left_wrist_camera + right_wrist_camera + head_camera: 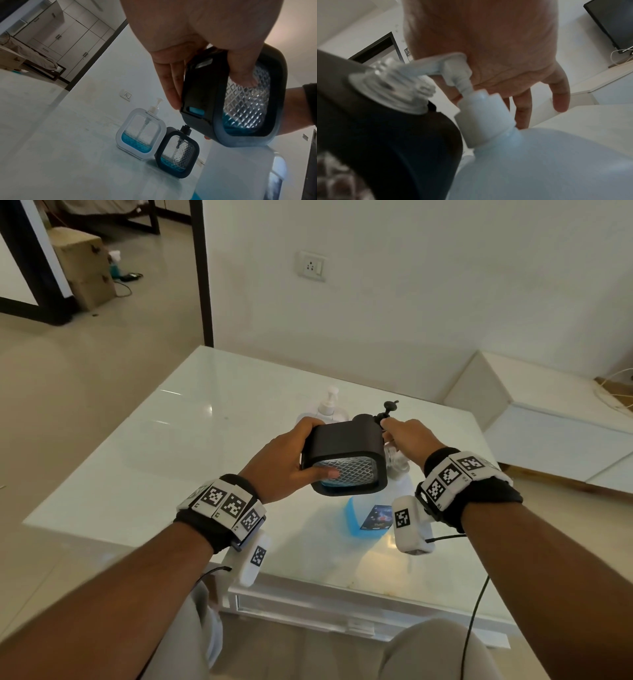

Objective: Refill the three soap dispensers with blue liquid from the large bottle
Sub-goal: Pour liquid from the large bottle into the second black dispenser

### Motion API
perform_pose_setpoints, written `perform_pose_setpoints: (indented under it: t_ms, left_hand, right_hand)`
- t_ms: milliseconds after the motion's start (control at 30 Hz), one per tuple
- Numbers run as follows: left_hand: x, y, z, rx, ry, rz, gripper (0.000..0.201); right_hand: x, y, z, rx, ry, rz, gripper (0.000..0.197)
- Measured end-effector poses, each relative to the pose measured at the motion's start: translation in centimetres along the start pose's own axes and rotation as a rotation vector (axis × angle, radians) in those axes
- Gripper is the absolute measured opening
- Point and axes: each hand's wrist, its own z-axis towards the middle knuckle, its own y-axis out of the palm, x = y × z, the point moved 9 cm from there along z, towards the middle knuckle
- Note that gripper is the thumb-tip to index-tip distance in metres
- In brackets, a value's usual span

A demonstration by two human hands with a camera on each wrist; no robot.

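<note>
Dispenser (pixel 344 455) black-framed, diamond-textured, little blue liquid, gripped by left hand (pixel 281 460), right hand (pixel 407 440) seemingly relaxed.

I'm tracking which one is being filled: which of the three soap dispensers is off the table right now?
The black dispenser gripped by the left hand, tilted with its pump off. The white-framed dispenser and the other black one stand on the table.

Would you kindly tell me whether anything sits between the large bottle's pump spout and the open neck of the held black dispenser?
Nothing visible does. In the right wrist view the pump spout reaches straight to the uncapped threaded neck of the black dispenser, which the left hand grips tilted.
</note>
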Motion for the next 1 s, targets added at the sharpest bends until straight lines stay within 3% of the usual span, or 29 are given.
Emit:
perform_pose_setpoints:
  t_ms: [233, 400, 733, 1000]
  left_hand:
    - [0.2, 0.4, 0.1, -0.013, -0.003, -0.009, 0.067]
    - [0.1, 0.2, 0.1, -0.012, -0.002, 0.0, 0.068]
    - [-0.2, 0.3, 0.2, -0.02, -0.006, 0.035, 0.069]
    - [0.1, 0.4, 0.0, -0.026, 0.008, 0.061, 0.068]
  right_hand:
    - [0.8, -0.7, -0.2, 0.076, -0.022, 0.048, 0.032]
    - [0.8, -0.4, -0.1, 0.088, -0.018, 0.048, 0.043]
    - [0.4, 0.0, 0.0, -0.066, 0.013, -0.09, 0.047]
    - [1.5, -0.4, 0.5, 0.069, 0.003, 0.015, 0.042]
